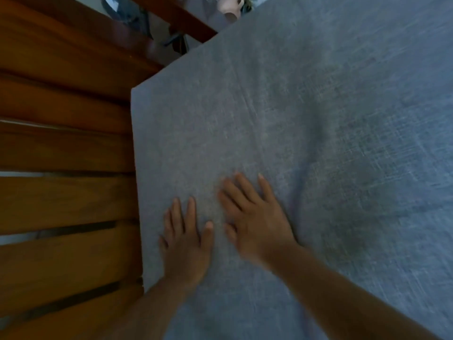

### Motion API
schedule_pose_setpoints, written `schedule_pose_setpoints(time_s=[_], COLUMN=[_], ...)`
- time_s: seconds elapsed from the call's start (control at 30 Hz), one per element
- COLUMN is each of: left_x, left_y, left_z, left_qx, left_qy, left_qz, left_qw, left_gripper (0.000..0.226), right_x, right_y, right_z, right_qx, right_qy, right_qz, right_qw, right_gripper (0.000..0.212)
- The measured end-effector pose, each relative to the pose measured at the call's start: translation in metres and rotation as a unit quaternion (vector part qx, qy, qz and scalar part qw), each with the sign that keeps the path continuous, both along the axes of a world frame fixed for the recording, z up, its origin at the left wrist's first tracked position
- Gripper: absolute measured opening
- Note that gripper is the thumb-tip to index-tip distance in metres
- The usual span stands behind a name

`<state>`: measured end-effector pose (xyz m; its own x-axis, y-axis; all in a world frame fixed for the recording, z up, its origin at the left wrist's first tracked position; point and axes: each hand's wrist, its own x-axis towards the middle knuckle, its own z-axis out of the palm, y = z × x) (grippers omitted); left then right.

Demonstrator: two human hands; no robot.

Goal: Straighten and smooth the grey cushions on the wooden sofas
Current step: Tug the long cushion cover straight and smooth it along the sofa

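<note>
A large grey woven cushion (318, 119) fills most of the head view and lies against the slatted wooden sofa frame (66, 148) on the left. Both my hands lie flat on the cushion near its left edge, fingers straight and spread. My left hand (187, 239) rests close to the cushion's edge beside the slats. My right hand (255, 217) presses on the fabric just to its right, slightly blurred. A faint crease runs up the fabric above my right hand.
Horizontal wooden slats with gaps between them run down the left side. Past the cushion's far corner, dim blurred objects (176, 28) and a dark wooden rail (181, 15) show at the top.
</note>
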<state>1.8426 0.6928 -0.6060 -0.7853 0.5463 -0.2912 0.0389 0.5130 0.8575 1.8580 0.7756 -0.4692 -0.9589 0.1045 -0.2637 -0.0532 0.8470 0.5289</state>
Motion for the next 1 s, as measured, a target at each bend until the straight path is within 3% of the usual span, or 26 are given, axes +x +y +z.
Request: schedule_pose_setpoints(time_s=[0.07,0.17,0.2,0.27,0.3,0.37,0.4,0.5,0.53,0.6,0.67,0.73,0.8,0.83,0.87,0.93,1.0], left_x=[-0.018,-0.036,-0.031,-0.003,0.012,0.015,0.015,0.019,0.027,0.049,0.051,0.051,0.058,0.071,0.087,0.119,0.131], left_y=[-0.006,-0.003,0.008,0.027,0.038,0.046,0.046,0.058,0.066,0.086,0.100,0.099,0.102,0.107,0.112,0.118,0.126], left_z=[0.033,0.086,0.099,0.112,0.114,0.122,0.142,0.196,0.205,0.212,0.228,0.280,0.334,0.346,0.350,0.336,0.315], left_qx=[0.042,0.186,0.199,0.140,0.097,0.061,0.095,0.198,0.184,0.122,0.103,0.228,0.362,0.388,0.371,0.261,0.171], left_qy=[-0.045,-0.007,0.002,0.027,0.045,0.032,0.031,0.087,0.098,0.108,0.106,0.101,0.117,0.137,0.159,0.226,0.230], left_qz=[0.035,0.231,0.248,0.157,0.099,0.087,0.110,0.187,0.159,0.059,0.071,0.118,0.176,0.194,0.182,0.049,-0.009], left_qw=[0.997,0.955,0.948,0.977,0.989,0.994,0.989,0.958,0.965,0.985,0.986,0.961,0.908,0.890,0.897,0.937,0.958], left_gripper=[0.069,0.072,0.069,0.071,0.075,0.084,0.086,0.070,0.065,0.065,0.074,0.077,0.064,0.059,0.057,0.060,0.068], right_x=[-0.004,-0.034,-0.030,0.005,0.025,0.026,0.020,0.003,0.013,0.052,0.060,0.041,0.040,0.057,0.080,0.131,0.150], right_y=[-0.003,-0.023,-0.017,0.012,0.028,0.040,0.036,0.033,0.044,0.067,0.073,0.050,0.040,0.051,0.068,0.093,0.091], right_z=[0.026,0.089,0.108,0.117,0.120,0.129,0.146,0.213,0.223,0.232,0.246,0.281,0.322,0.330,0.327,0.320,0.325], right_qx=[0.012,-0.027,-0.027,0.048,0.068,0.057,0.046,0.039,0.045,0.089,0.086,0.077,0.054,0.055,0.090,0.155,0.117], right_qy=[0.025,0.208,0.230,0.165,0.088,0.036,0.067,0.290,0.272,0.111,0.045,0.185,0.387,0.408,0.353,0.162,0.127], right_qz=[0.007,0.019,0.027,0.012,-0.011,-0.034,-0.036,0.010,-0.003,-0.049,-0.091,-0.029,0.072,0.079,0.038,-0.118,-0.157], right_qw=[1.000,0.978,0.972,0.985,0.994,0.997,0.996,0.956,0.961,0.989,0.991,0.979,0.918,0.908,0.930,0.967,0.972], right_gripper=[0.055,0.051,0.050,0.057,0.061,0.061,0.060,0.054,0.057,0.063,0.062,0.055,0.051,0.053,0.057,0.062,0.063])
